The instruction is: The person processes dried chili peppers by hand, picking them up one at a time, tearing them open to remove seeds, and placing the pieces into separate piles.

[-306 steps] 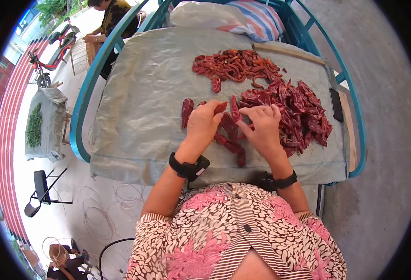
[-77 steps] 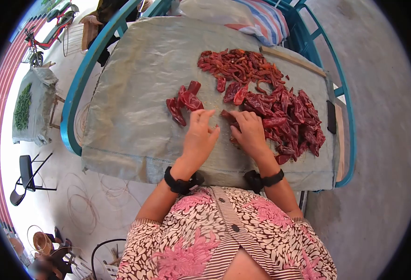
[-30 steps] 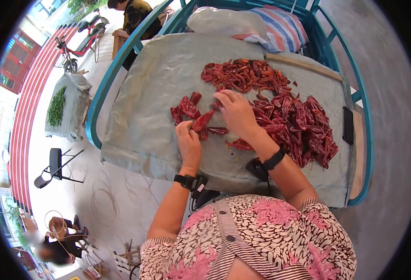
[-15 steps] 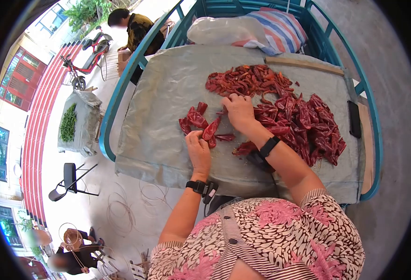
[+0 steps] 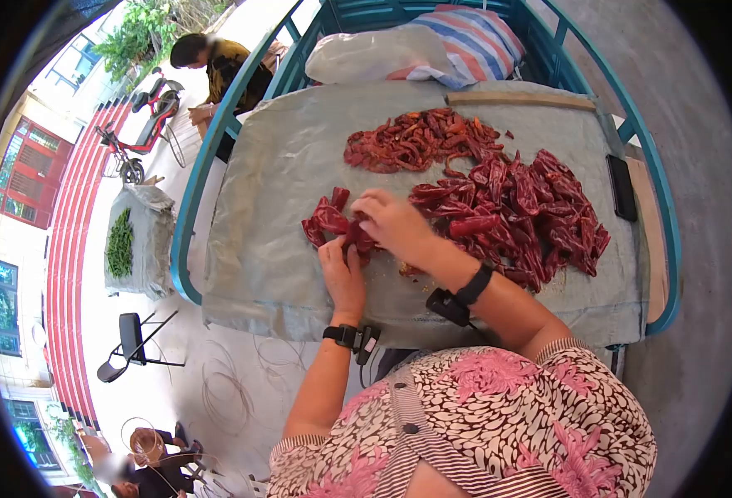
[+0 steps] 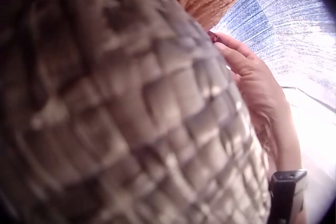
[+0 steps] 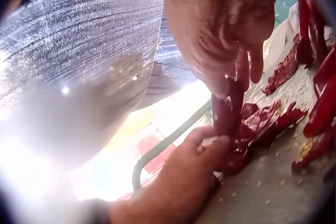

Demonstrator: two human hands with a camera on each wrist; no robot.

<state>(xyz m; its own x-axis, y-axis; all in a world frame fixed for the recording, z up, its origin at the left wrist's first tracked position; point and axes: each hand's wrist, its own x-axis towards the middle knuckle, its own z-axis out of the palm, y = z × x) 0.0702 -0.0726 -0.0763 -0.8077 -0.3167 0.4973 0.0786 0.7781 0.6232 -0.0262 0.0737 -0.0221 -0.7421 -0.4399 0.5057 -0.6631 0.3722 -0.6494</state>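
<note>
My left hand [image 5: 342, 278] pinches the lower end of a dark red dried chili pepper [image 7: 227, 108] at the left-middle of the sheet. From the right, my right hand [image 5: 399, 226] reaches across and grips the pepper's upper end, its fingers meeting the left hand's. The right wrist view shows the pepper upright between the two hands, with more wrinkled peppers [image 7: 262, 124] lying right behind it. A few dried peppers [image 5: 329, 217] lie just beyond the left hand. In the left wrist view a blurred woven surface [image 6: 131, 113] hides most of the work.
A large heap of dried peppers [image 5: 532, 216] lies right of the hands, with a pile of smaller, orange-red ones [image 5: 420, 139] behind. A phone [image 5: 621, 189] and wooden strip [image 5: 519, 100] lie along the sheet's edges. Blue rails [image 5: 191, 207] flank it; a striped sack [image 5: 465, 46] stands behind.
My right hand has swung left, from near the heaps to meet the left hand at the pepper. Over the longer span, peppers have gathered in a small group on the left.
</note>
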